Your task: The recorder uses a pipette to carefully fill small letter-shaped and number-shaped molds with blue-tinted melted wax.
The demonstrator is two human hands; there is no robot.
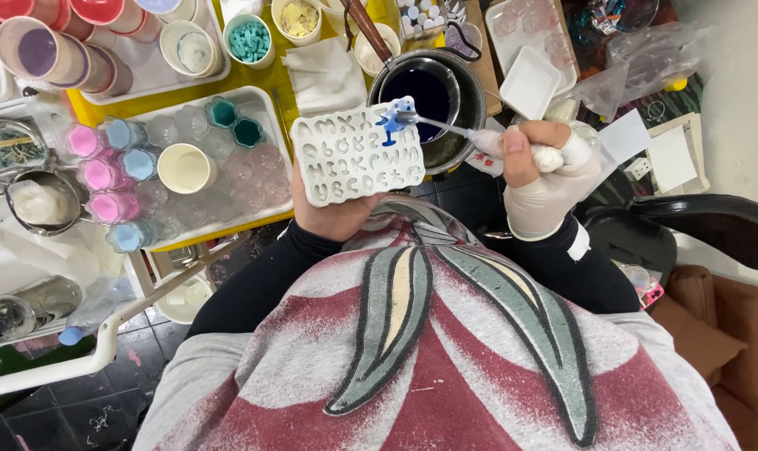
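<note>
The white letter mould is being held level from beneath by the left hand while blue liquid is being dripped carefully at its two o'clock corner from the dropper, which is being squeezed in the closed, gloved right hand.

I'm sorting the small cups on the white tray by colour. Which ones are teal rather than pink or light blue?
The two hexagonal teal cups at the tray's far edge, side by side. The pink cups and blue cups are round and sit along the left side.
</note>
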